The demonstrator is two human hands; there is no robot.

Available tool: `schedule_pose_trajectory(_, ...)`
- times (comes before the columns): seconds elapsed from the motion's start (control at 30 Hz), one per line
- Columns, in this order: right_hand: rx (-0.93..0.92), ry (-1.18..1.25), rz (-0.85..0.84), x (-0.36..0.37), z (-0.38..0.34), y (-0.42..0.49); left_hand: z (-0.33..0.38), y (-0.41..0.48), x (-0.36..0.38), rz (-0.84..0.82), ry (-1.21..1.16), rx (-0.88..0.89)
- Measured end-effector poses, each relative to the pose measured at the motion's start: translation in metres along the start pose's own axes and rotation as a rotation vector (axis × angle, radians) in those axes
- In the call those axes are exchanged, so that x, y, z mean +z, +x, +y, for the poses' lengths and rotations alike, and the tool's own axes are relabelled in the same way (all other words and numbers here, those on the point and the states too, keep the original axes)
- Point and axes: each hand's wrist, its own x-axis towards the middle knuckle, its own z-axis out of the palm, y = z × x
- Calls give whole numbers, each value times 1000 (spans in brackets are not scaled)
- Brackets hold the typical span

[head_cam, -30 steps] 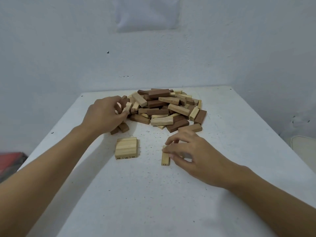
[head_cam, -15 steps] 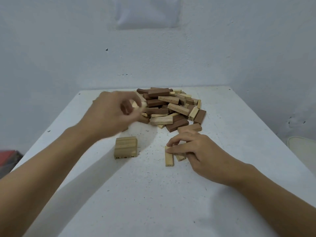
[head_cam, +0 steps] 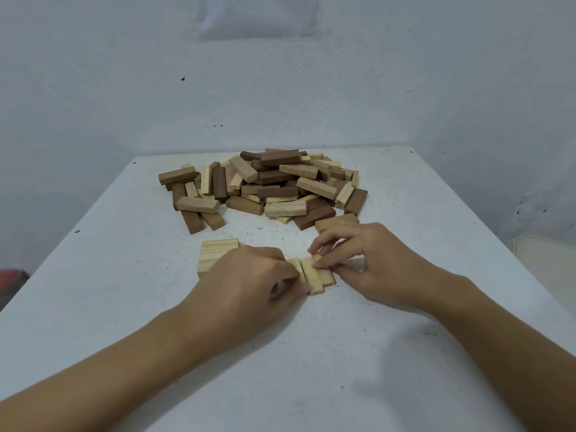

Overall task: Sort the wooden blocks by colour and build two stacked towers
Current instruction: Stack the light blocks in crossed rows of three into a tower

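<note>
In the head view, a white desk (head_cam: 124,307) is seen with a big pile (head_cam: 268,188) of wooden blocks near its far edge. Pale blocks and dark brown blocks are mixed up in the pile. The blocks are long, flat-sided and smooth, with sharp corners. The desk top is rough and speckled.

Close to the person, three pale blocks (head_cam: 313,274) are laid side by side, flat on the desk. Their long sides run away from the person, toward the pile. They are touched from both sides. The left hand (head_cam: 246,288) is pressed against the left side of the row, fingers curled in. The right hand (head_cam: 367,263) is pressed on the right side, fingertips pinched on the blocks. So the hands are close together, with the row squeezed between them. Neither hand is nearer; the row lies right in the middle.

Just beside the left hand, on its far left, a finished row (head_cam: 218,252) of pale blocks is seen, partly hidden by the hand. A brown block (head_cam: 335,220) is seen just behind the right hand.

It looks like a pale layer is being squared up. The task seems only just begun, since most blocks are not sorted and no tower is tall yet. The next move may call for the row to be lifted as one and set crosswise on the finished row to the left. If it is squeezed unevenly, the blocks could slip apart.
</note>
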Motion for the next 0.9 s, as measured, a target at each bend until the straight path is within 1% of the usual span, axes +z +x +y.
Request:
schedule_pose_trajectory(0.27, 45, 1, -52, -4, -5, -1, -1, -2, -2, 14, -69, 17)
schedule_pose_trajectory(0.43, 74, 51, -61, -6, -9, -1, 3, -4, -1, 52, -76, -21)
schedule_pose_trajectory(0.5, 141, 106, -48, -8, -10, -1, 4, -5, -3, 66, -71, -30)
schedule_pose_trajectory(0.6, 236, 136, -46, -14, -9, -1, -1, -4, -8, 80, 33, -31)
schedule_pose_trajectory(0.67, 263, 94, -107, -18, -7, -1, -6, -1, -12, 35, 98, -29)
schedule_pose_trajectory(0.77, 295, 12, -214, -21, -8, -1, -11, 5, -16, -100, 146, -17)
schedule_pose_trajectory(0.9, 286, -14, -238, -18, -11, 1, -15, 10, -17, -190, 130, -36)
